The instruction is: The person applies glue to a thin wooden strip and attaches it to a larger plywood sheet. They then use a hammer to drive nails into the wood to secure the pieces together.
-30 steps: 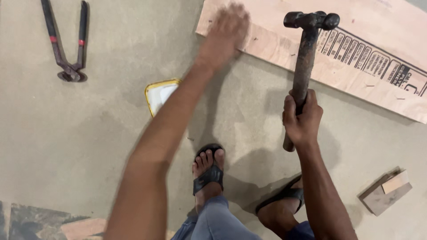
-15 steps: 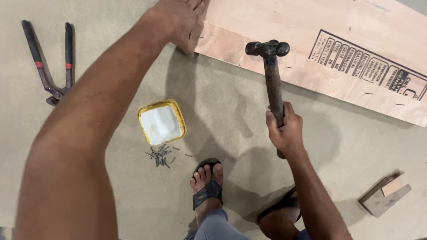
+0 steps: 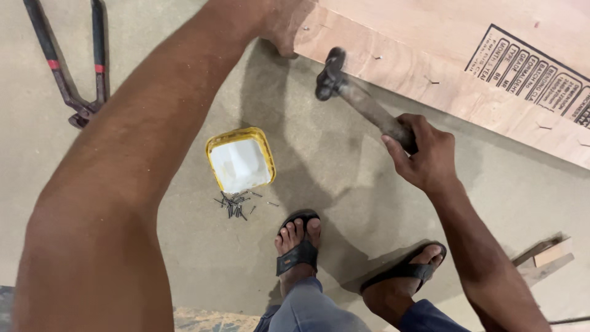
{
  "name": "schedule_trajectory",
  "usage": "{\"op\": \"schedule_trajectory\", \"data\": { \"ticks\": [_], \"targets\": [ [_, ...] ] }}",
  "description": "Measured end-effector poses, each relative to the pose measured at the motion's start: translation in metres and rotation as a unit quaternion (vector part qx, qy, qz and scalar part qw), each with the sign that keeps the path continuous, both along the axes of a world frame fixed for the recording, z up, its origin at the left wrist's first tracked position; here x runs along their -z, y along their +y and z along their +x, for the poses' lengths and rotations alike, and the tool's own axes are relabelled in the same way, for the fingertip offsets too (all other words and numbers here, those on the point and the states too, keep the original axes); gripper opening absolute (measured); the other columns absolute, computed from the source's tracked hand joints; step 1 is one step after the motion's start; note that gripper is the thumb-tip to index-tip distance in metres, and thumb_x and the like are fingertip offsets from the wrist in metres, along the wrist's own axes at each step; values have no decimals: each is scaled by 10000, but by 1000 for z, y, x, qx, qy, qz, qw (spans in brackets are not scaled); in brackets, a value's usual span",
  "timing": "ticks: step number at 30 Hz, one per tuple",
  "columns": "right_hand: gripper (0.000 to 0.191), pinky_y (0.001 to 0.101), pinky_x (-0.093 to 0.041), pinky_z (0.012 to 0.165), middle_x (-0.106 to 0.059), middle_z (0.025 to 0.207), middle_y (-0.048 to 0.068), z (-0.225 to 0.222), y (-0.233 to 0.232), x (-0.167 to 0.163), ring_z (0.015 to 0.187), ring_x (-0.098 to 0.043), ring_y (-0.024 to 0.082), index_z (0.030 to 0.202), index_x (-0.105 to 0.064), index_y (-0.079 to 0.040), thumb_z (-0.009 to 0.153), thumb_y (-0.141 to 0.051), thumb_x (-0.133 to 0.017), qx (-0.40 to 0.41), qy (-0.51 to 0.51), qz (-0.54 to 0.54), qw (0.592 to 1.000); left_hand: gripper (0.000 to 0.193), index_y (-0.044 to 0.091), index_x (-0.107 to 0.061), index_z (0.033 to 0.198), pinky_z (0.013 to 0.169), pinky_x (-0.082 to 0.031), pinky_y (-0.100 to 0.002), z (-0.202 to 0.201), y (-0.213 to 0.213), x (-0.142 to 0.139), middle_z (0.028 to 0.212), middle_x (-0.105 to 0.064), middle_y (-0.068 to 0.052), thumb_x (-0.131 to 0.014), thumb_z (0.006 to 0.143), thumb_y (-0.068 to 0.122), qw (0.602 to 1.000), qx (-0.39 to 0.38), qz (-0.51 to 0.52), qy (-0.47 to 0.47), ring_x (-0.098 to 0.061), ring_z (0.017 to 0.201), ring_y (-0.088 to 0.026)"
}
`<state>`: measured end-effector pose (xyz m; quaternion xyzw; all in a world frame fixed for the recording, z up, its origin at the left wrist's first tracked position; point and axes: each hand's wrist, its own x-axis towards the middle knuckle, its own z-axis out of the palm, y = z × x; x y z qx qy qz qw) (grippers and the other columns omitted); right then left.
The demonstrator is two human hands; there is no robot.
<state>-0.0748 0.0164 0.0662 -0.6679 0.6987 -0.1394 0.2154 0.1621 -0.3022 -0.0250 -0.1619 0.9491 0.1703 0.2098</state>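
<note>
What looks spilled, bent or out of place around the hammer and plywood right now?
A small heap of dark nails lies loose on the floor just below the yellow-rimmed container, not in it. On the plywood sheet, several nails near the edge look bent or lying flat rather than driven flush. Nothing else stands out.

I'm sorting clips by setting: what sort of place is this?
Probably a carpentry or building site floor: a plywood sheet lies on bare concrete, the right hand grips a hammer, with loose nails and pincers nearby.
</note>
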Motion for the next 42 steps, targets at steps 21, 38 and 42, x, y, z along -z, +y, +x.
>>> {"op": "schedule_trajectory", "data": {
  "ticks": [21, 38, 42],
  "targets": [
    [272, 516, -467, 523, -625, 674, 228, 50, -44, 13, 593, -642, 444, 1228, -495, 50, 1052, -136, -587, 121, -36, 100, 987, 670, 30, -698, 1089, 827, -536, -414, -8, 1, 2, 1055, -670, -62, -869, 652, 509, 1000, 15, 1, 6, -623, 963, -243],
    [182, 347, -478, 511, -623, 683, 100, 54, 31, -21, 554, -622, 185, 1058, -471, 5, 1103, -162, -528, 201, -134, 0, 970, 377, 33, -775, 880, 711, -582, -413, -7, 29, 4, 840, -744, -58, -836, 784, 392, 973, 151, -174, 2, -698, 774, -249],
    [185, 334, -486, 529, -629, 696, 91, 49, 41, -18, 573, -624, 168, 1046, -492, 5, 1105, -166, -530, 197, -147, -13, 969, 379, 13, -772, 929, 672, -577, -436, -3, 42, -11, 840, -751, -103, -811, 802, 368, 987, -2, -134, 92, -704, 747, -275]
  ]
}}
